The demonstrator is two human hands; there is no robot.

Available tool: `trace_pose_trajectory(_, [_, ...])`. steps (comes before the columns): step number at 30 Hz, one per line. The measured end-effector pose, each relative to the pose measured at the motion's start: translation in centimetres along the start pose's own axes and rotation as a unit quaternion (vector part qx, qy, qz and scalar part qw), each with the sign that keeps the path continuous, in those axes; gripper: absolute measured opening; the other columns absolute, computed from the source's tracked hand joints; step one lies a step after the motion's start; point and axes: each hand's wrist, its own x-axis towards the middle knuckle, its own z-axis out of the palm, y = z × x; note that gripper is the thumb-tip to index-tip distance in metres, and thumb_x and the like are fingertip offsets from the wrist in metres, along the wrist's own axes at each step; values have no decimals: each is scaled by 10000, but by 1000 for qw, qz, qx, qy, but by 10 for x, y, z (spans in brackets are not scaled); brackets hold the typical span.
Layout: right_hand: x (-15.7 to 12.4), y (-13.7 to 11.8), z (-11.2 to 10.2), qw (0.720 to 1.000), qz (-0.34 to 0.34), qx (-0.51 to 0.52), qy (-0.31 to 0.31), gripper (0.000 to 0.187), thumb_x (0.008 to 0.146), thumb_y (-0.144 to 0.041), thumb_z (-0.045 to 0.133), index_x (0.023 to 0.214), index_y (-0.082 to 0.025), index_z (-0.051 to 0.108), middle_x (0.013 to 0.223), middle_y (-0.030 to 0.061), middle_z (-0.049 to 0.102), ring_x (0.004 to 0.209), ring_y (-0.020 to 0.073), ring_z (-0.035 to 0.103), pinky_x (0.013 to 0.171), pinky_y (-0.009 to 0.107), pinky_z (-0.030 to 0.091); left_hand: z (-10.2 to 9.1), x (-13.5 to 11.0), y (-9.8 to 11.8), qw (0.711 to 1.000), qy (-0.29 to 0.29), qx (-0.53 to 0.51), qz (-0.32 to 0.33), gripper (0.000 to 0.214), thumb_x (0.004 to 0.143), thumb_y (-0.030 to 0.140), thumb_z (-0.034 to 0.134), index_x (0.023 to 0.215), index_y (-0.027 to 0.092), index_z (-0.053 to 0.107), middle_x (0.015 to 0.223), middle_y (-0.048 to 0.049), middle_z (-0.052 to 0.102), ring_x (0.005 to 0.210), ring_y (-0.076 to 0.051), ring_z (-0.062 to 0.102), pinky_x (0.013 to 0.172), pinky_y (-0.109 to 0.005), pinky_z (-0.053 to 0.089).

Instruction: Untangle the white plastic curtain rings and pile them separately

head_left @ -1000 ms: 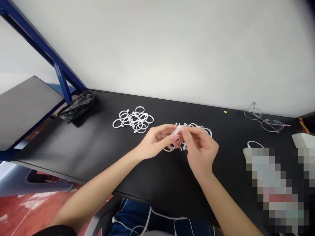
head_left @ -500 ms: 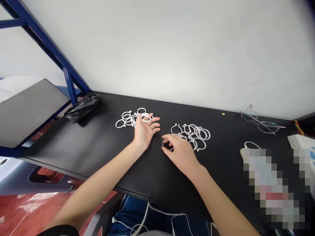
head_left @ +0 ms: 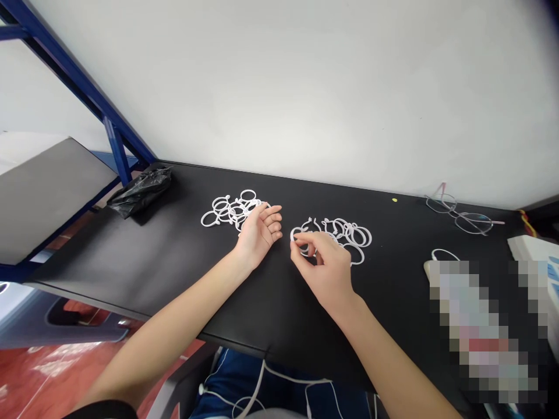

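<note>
The right hand (head_left: 324, 265) pinches a white ring (head_left: 292, 234) on the side toward the tabletop's (head_left: 166, 244) left edge, facing the uncurled left hand (head_left: 258, 237).

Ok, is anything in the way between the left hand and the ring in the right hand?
Nothing visible: only the table shows between the open left hand and the ring pinched in the right hand. The left pile lies partly behind the left hand, off that line.

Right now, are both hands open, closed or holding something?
Left hand: open, beside a pile of white rings.
Right hand: closed, pinching a white ring.
</note>
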Motion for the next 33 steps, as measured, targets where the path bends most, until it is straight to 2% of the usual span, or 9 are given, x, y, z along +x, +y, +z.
trace_pose_trajectory(4, [3,-4,-3,997,-28,54,43,124,844,-89,584,886,-197,628,701,3,657,515,94,528,431,214,420,3,-5,-7,992,-70,99,-14,216,829,331,621,859,117,634,605,49,481,415,-24,351,382,-151,282])
trace_pose_trajectory(8, [2,-6,-2,993,-56,79,64,172,832,-53,595,907,-205,625,769,25,678,577,108,585,446,214,465,6,-12,-12,969,-129,212,4,262,823,390,641,893,138,650,664,12,538,519,-71,491,459,-174,378])
trace_pose_trajectory(12, [1,-7,1,993,-62,73,66,187,825,-40,591,891,-211,630,794,33,690,650,134,635,501,236,522,8,-16,-13,959,-171,227,-3,359,863,484,569,870,134,651,748,-30,596,679,-122,581,622,-224,480])
trace_pose_trajectory(15, [0,-6,2,995,-48,70,56,184,829,-44,577,884,-211,631,795,31,693,661,140,650,516,241,542,7,-16,-13,950,-183,254,5,476,896,563,471,914,126,661,830,-60,629,738,-147,602,681,-260,502])
trace_pose_trajectory(18, [-1,-5,3,996,-37,73,47,180,831,-49,572,881,-211,633,798,33,694,683,148,661,522,241,550,6,-17,-13,935,-195,292,48,544,902,610,419,984,126,654,870,-75,639,740,-163,613,674,-276,502])
trace_pose_trajectory(22, [0,-6,3,995,-38,83,37,184,825,-41,584,870,-214,628,800,20,701,622,128,637,578,259,572,5,-22,-12,884,-225,377,162,533,906,608,422,997,123,623,854,-70,620,727,-159,590,673,-275,484])
trace_pose_trajectory(24, [-1,-7,4,994,-44,94,32,197,820,-36,593,886,-219,629,817,14,707,617,123,639,621,271,585,5,-24,-13,861,-230,405,206,557,923,621,353,960,123,599,815,-61,599,694,-145,559,651,-269,469])
trace_pose_trajectory(28, [-4,-8,2,987,-22,154,29,308,815,-44,606,1054,-238,618,933,27,712,733,145,680,590,261,587,4,-26,-17,853,-213,417,230,593,936,645,223,887,145,539,713,-24,539,604,-121,499,579,-256,433])
trace_pose_trajectory(33, [-3,-7,-3,972,44,209,102,337,807,-88,660,1099,-249,611,946,21,663,679,126,655,562,272,579,1,-27,-21,847,-196,434,238,517,950,606,257,849,170,518,578,43,413,506,-98,424,522,-232,390])
